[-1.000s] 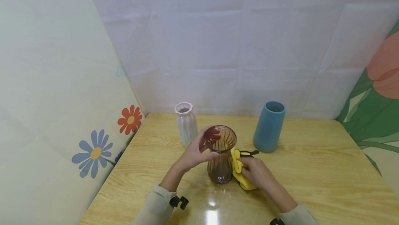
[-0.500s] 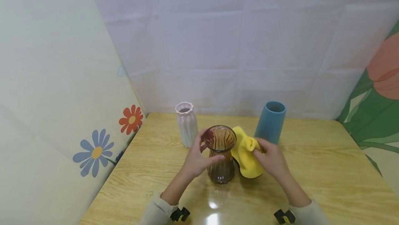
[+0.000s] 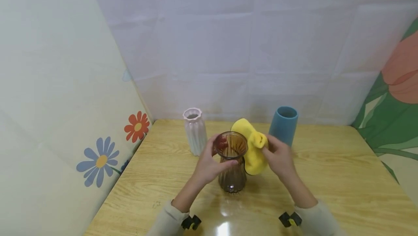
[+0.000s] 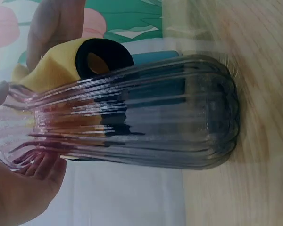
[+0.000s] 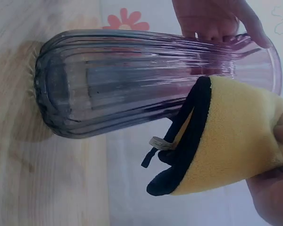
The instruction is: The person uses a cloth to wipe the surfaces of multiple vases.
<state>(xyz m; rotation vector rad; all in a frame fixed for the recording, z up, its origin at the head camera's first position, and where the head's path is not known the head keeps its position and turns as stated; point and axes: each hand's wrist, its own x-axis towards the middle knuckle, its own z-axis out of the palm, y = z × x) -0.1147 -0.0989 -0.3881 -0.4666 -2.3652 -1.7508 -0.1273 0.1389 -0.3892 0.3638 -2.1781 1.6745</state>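
Observation:
A ribbed, see-through glass vase [image 3: 232,178], purple-brown with a flared rim, stands upright on the table. My left hand [image 3: 207,167] grips its neck from the left, thumb in front and fingers behind. In my right hand [image 3: 279,156] a yellow cloth [image 3: 254,161] with black edging is pinched in a bunch. The cloth lies against the right and back side of the vase near the neck. From the right wrist view, the cloth [image 5: 231,141] shows a small white tag and a black loop, and it covers part of the vase [image 5: 118,84].
A pale pink fluted vase [image 3: 196,134] stands behind on the left. Behind my right hand is a blue tapered vase [image 3: 283,127], its lower part hidden. The wooden table [image 3: 343,178] ends at a white cloth backdrop [image 3: 209,47], with flower-printed sheets at both sides.
My right hand has carried the cloth up from low beside the glass vase to the back right of its neck. The left hand keeps its grip, and the vase has hardly moved.

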